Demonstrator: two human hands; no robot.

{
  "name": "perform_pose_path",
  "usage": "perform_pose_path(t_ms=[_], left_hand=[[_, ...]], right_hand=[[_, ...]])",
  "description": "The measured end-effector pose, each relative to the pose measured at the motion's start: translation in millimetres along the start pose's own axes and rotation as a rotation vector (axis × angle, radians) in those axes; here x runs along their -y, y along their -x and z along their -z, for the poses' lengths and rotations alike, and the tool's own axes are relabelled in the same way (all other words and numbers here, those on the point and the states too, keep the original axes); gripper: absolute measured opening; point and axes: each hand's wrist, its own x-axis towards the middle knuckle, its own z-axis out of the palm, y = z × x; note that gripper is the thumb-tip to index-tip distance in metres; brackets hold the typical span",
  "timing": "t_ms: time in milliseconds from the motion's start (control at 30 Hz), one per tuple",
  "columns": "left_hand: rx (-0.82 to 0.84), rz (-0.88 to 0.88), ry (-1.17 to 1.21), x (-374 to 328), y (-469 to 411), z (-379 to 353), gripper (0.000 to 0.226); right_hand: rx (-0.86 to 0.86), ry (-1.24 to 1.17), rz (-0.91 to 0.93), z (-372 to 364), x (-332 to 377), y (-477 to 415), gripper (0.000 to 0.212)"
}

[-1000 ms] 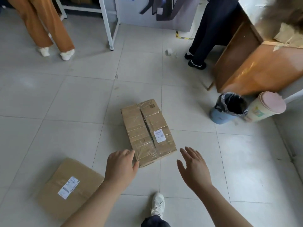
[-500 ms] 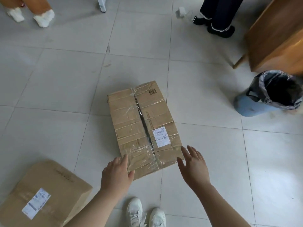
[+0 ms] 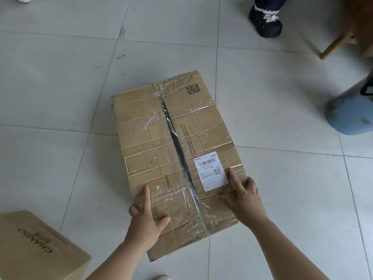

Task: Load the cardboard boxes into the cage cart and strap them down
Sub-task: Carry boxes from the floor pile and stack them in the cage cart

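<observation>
Hands, left (image 3: pixel 146 219) and right (image 3: pixel 245 197), now rest flat and unclenched on the taped box (image 3: pixel 171 148) at frame centre, having been clear of it a second ago; lift judged imminent.

Pale tiled floor (image 3: pixel 60 81), boxes down on it.
A taped cardboard box (image 3: pixel 161 142) lay flat on the tiles at the centre, seam running near to far. A second brown box (image 3: pixel 34 251) sat at the near left, well apart. A blue bin (image 3: pixel 349 116) stood at the right edge, a dark shoe (image 3: pixel 264 23) planted far right.

Tan box (image 3: pixel 153 150), white label (image 3: pixel 211 171).
</observation>
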Motion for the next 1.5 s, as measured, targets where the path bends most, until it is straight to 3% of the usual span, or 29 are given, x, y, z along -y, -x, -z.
perform_pose_path(t_ms=[167, 333, 667, 867, 1067, 1300, 1500], left_hand=[[-0.075, -0.015, 0.058, -5.5, 3.8, 14.1, 0.109], [-0.125, -0.019, 0.158, -11.1, 30.9, 72.2, 0.102], [-0.199, 0.061, 0.146, -11.2, 194.2, 234.2, 0.095], [-0.358, 0.086, 0.258, 2.9, 323.1, 320.1, 0.093], [-0.530, 0.166, 0.398, 24.5, 448.0, 356.4, 0.094], [-0.779, 0.371, 0.543, 35.3, 607.6, 351.9, 0.091], [-0.995, 0.561, 0.671, 62.3, 741.5, 301.2, 0.090]], right_hand=[[-0.104, -0.070, 0.000, 3.9, 12.6, 8.2, 0.085], [-0.243, -0.073, 0.029, 38.5, 56.8, 36.6, 0.076], [-0.163, 0.021, 0.105, 165.3, 187.7, 169.2, 0.069], [-0.160, 0.044, 0.301, 248.1, 271.4, 258.4, 0.068], [-0.163, 0.095, 0.541, 307.7, 330.6, 345.8, 0.068], [-0.084, 0.148, 0.818, 342.6, 370.4, 451.3, 0.070], [0.009, 0.189, 1.103, 334.4, 393.7, 554.7, 0.069]])
